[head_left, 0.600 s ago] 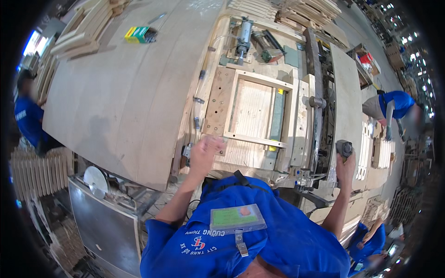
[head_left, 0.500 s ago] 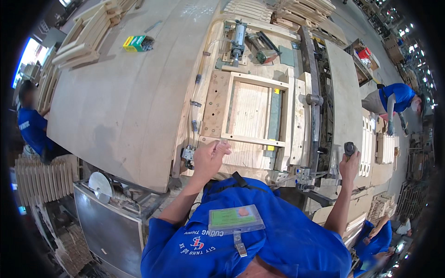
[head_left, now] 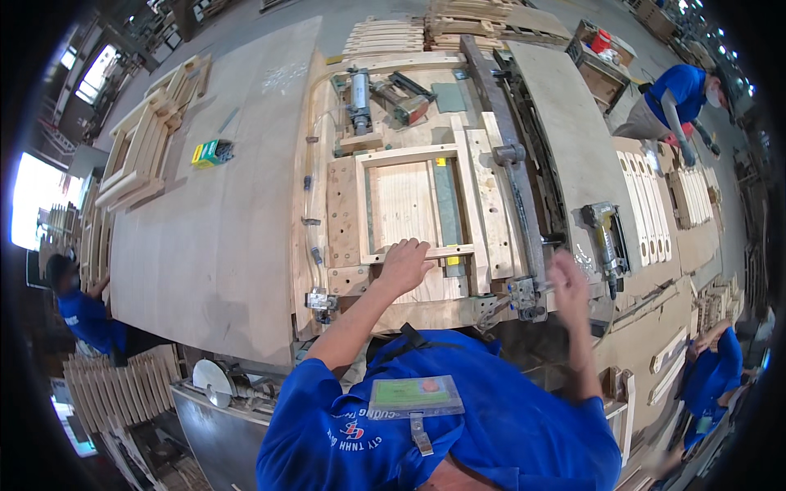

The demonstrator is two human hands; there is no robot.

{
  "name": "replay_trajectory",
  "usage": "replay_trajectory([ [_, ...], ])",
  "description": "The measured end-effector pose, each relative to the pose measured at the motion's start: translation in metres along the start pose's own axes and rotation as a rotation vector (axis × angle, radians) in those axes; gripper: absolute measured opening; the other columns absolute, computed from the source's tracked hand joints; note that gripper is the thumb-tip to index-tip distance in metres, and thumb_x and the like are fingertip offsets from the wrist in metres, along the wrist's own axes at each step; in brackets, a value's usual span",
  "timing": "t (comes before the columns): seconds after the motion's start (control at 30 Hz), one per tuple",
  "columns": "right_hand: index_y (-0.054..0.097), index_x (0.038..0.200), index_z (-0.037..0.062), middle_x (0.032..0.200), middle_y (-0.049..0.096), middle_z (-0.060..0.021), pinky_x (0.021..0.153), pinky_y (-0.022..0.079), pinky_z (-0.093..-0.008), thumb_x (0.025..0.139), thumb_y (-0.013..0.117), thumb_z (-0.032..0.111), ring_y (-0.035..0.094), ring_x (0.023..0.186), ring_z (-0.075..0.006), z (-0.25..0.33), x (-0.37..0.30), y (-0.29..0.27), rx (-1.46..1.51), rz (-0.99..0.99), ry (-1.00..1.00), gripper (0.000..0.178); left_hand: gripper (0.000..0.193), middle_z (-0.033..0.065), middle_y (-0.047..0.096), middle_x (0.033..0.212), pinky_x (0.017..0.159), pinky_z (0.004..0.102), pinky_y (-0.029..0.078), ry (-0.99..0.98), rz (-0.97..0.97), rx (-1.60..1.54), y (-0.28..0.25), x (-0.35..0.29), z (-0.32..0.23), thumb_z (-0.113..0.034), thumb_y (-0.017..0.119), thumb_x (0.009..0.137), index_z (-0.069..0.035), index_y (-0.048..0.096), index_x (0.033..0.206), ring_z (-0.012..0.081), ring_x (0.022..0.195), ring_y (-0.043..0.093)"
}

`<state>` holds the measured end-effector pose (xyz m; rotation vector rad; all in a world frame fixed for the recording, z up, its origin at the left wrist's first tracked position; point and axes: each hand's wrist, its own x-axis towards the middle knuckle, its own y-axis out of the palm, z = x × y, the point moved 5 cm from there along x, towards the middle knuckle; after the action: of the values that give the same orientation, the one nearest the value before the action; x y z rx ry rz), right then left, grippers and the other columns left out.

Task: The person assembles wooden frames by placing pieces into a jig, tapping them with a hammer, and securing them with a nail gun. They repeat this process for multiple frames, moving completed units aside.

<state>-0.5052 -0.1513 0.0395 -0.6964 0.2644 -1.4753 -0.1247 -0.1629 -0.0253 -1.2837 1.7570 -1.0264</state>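
Left table: a broad pale table (head_left: 221, 245) fills the left side; its right edge runs away from the person beside the frame's setting, giving sideways room toward the left.
Right table: a narrower pale table (head_left: 565, 106) runs away beyond the bar.
Metal bar: the dark metal bar (head_left: 494, 106) stands as a long barrier between the wooden frame and the right table.
Wooden frame: the wooden frame (head_left: 413, 154) lies flat straight ahead of the person, its sides running away from the body; it looks nearly square, so I cannot tell a long axis. A drilled board (head_left: 342, 213) borders its left side.
Nail gun: the nail gun (head_left: 607, 237) lies on the right table, long axis pointing away from the person, to the right of the right hand and a little farther off.
Air cylinder: the air cylinder (head_left: 359, 100) sits past the frame's far rail, limiting room there.
Left hand: nearer of the 2; the left hand (head_left: 405, 266) lays its fingers over the frame's near rail, but how firmly they grip I cannot tell.
Right hand: the right hand (head_left: 568, 282) is blurred, apart from the frame and gun; nothing shows in it, finger posture unclear.
Valve block: the metal valve block (head_left: 522, 295) is just left of it.
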Motion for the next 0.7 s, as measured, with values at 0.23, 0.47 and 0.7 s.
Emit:
replay_trajectory([
  [0.23,0.073,0.12,0.0,0.081,0.068,-0.0017,0.057,0.045,-0.0211,0.105,0.07,0.019,0.057,0.066,-0.0036,0.037,-0.074,0.033,0.609,0.026,0.447,0.025,0.039,0.0161,0.068,0.108,0.092,0.0496,0.054,0.007,0.134,0.039,0.01,0.023,0.0,-0.035,0.077,0.093,-0.005,0.068,0.116,0.0366,0.104,0.067],
  [0.47,0.074,0.118,0.0005,0.086,0.07,-0.0009,0.058,0.046,-0.0212,0.104,0.072,0.023,0.059,0.07,-0.004,0.03,-0.071,0.029,0.553,0.017,0.394,0.026,0.042,0.0194,0.069,0.112,0.094,0.0518,0.054,0.079,0.248,0.016,0.014,0.032,0.0,-0.04,0.072,0.096,-0.005,0.065,0.118,0.0389,0.111,0.068],
  [0.7,0.073,0.116,0.0004,0.084,0.068,0.0,0.058,0.044,-0.0208,0.107,0.068,0.02,0.056,0.067,-0.0038,0.031,-0.061,0.016,0.397,-0.162,0.375,0.022,0.047,0.0232,0.074,0.107,0.09,0.0554,0.056,0.198,0.307,-0.017,-0.024,0.056,-0.025,-0.042,0.071,0.096,-0.005,0.064,0.125,0.0441,0.103,0.07],
])
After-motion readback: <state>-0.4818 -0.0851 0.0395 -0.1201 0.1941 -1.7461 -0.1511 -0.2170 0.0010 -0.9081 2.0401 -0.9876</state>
